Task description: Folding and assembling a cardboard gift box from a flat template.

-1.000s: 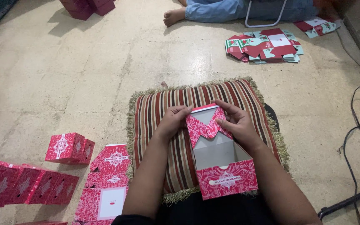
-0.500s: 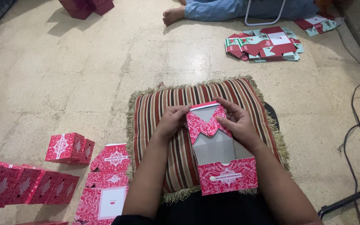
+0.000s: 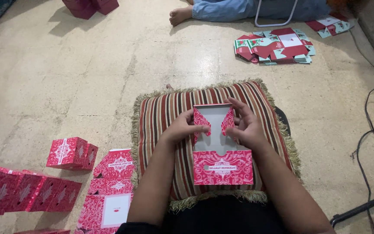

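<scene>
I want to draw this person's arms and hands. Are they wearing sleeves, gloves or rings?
Both forearms are bare all the way down, with no sleeve showing. The left hand and right hand wear no gloves, and no watch or bracelet shows at the wrists. The fingers are too small to tell whether there is a ring. Dark clothing shows only at the bottom edge.

Surface and material findings: printed card, woven cloth, stone floor.

Between the left hand (image 3: 182,128) and right hand (image 3: 246,125), the red patterned cardboard box (image 3: 221,147) shows smooth, slightly glossy print outside and matt grey-white card inside. Beneath the grip, the striped woven fabric cushion (image 3: 165,112) looks soft, matt, with a fringed edge. Around it, the beige stone-tile floor (image 3: 87,73) appears worn and faintly sheened.
</scene>
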